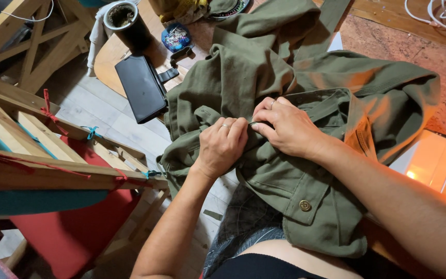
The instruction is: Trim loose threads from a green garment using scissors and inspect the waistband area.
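Hands, left (222, 145) and right (284, 127), pinch green jacket (295, 170); cup (128, 25) holds dark dregs.

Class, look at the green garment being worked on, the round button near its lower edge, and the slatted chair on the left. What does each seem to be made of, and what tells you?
Green garment: probably woven cotton, matte, creasing softly under the left hand and right hand.
Button: likely metal, brassy with a dull shine.
Slatted chair: pale unpainted wood, grain visible.
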